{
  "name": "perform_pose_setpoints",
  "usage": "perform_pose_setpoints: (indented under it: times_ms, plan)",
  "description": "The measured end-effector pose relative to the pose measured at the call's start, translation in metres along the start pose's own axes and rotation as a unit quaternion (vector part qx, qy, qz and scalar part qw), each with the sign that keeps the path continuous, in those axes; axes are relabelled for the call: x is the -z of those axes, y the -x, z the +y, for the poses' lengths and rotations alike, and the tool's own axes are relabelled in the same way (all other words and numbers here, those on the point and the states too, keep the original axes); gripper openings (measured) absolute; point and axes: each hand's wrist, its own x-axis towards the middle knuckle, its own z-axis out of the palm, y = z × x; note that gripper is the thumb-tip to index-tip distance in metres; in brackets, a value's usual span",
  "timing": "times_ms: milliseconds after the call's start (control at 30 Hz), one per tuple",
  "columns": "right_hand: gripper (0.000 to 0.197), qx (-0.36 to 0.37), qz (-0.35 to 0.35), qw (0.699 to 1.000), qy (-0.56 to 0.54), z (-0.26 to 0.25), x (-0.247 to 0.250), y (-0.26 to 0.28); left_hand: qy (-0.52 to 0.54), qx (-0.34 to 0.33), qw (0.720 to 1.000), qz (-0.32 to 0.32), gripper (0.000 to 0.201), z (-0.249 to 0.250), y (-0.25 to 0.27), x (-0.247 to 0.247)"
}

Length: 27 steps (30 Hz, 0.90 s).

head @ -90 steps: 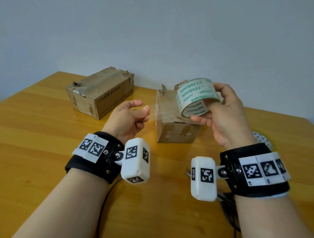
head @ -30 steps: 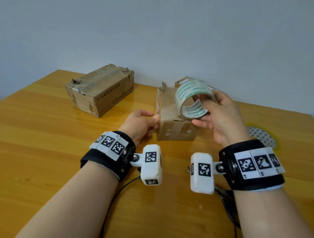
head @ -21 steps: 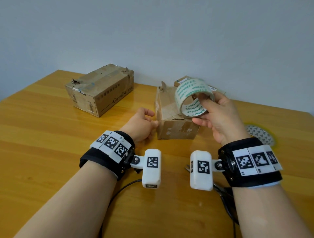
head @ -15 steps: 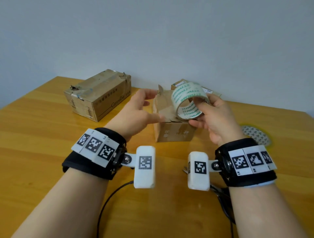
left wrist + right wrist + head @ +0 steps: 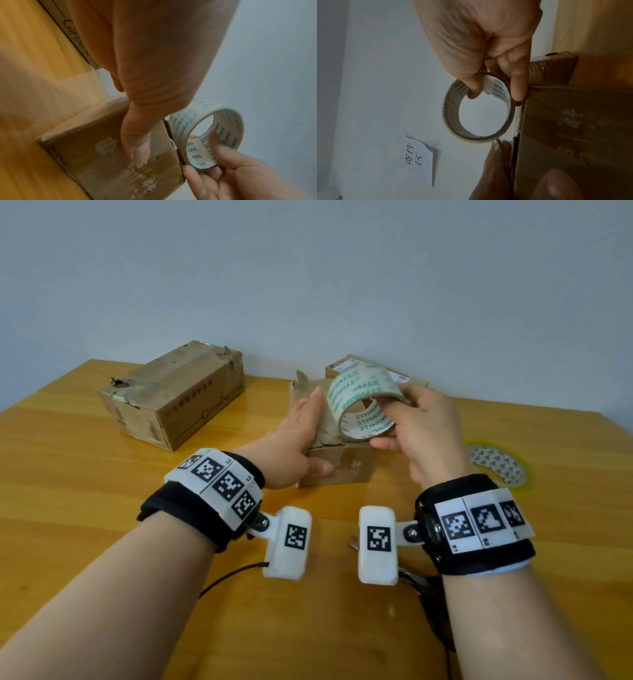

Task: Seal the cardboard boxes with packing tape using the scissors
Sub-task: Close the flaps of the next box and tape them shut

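A small worn cardboard box stands mid-table with its top flaps crumpled. My left hand lies on it, fingers straight across the top and thumb pressed on the front face. My right hand holds a roll of clear packing tape with green print just above the box top, thumb inside the core and fingers outside. The scissors lie on the table under my right wrist, mostly hidden.
A longer taped cardboard box sits at the back left. A third box peeks out behind the small one. Another tape roll lies flat at the right. The wooden table ends at a pale wall.
My left hand left the box's front left corner, rose, and came down flat on the box top. My right hand kept the roll and brought it lower, close over the box.
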Motion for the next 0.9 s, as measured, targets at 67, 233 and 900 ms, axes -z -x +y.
perform_pose_setpoints:
  times_ms: [67, 233, 900]
  plan:
    - [0.018, 0.005, 0.022, 1.0, 0.021, -0.001, 0.009, -0.001, -0.027, 0.019, 0.999, -0.018, 0.111, 0.004, 0.004, 0.001]
    - [0.029, 0.001, 0.042, 0.998, 0.051, -0.002, 0.025, -0.005, -0.131, 0.024, 0.99, -0.045, 0.108, 0.013, 0.0, 0.003]
    - [0.034, -0.008, -0.092, 0.993, 0.067, 0.009, 0.024, -0.008, -0.387, 0.028, 0.917, -0.095, 0.086, 0.029, -0.008, 0.014]
